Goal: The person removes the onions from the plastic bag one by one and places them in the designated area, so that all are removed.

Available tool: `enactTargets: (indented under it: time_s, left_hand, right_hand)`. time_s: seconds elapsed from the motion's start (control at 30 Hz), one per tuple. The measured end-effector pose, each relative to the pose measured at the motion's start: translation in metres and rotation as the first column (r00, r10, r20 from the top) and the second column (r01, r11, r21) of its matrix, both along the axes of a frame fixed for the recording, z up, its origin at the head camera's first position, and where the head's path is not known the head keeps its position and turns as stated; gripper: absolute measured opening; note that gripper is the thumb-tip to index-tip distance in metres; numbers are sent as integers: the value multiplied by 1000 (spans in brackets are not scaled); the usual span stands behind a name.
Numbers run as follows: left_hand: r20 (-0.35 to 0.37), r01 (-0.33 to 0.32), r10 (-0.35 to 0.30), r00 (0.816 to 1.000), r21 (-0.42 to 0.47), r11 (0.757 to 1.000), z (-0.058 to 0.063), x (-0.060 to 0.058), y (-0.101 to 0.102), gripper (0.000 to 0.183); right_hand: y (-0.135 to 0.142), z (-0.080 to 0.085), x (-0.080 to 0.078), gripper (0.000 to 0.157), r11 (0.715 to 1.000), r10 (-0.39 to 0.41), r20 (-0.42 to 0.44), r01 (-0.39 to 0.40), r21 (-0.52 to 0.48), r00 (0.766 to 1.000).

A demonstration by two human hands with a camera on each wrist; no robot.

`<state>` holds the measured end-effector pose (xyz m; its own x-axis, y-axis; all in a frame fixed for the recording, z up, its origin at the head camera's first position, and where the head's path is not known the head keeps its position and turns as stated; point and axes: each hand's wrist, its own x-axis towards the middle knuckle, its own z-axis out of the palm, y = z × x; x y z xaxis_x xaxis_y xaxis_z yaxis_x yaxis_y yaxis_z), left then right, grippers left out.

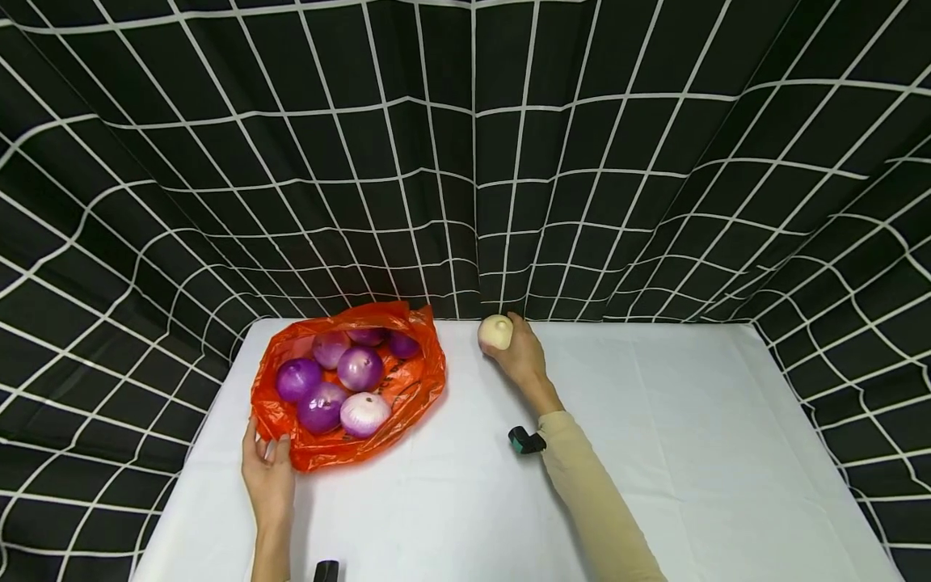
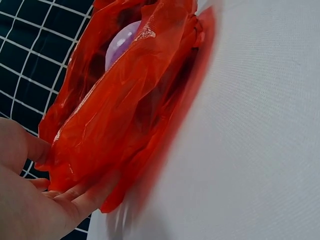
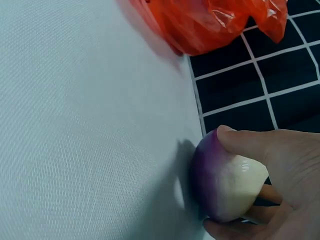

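A red-orange plastic bag [image 1: 413, 420] lies with its mouth open on the left of the table. Inside it sit several purple onions [image 1: 360, 369], one of them with a paler top. My left hand [image 1: 269, 485] grips the bag's near left corner, the thumb at one side and the fingers under the thin film [image 2: 107, 135]. Near the table's back edge, my right hand [image 1: 525, 356] holds a purple-and-white onion [image 3: 227, 180] between thumb and fingers. That onion is low at the tabletop; whether it bears on the cloth I cannot tell.
A white cloth [image 1: 451, 509] covers the table. Dark curtains with a white grid [image 1: 502, 162] stand along its back and sides. The bag is a hand's length or so left of the right hand.
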<state>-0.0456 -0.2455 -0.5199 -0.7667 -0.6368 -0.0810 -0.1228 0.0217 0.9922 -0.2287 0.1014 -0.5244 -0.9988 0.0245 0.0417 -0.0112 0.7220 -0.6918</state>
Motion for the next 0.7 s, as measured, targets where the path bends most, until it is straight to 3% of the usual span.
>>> enactTargets:
  time_s: [0.7]
  left_hand:
    - [10, -5, 5, 1000, 21, 1000, 0, 1, 3, 61]
  right_hand:
    - [3, 10, 4, 84, 1000, 21, 40, -21, 0, 999]
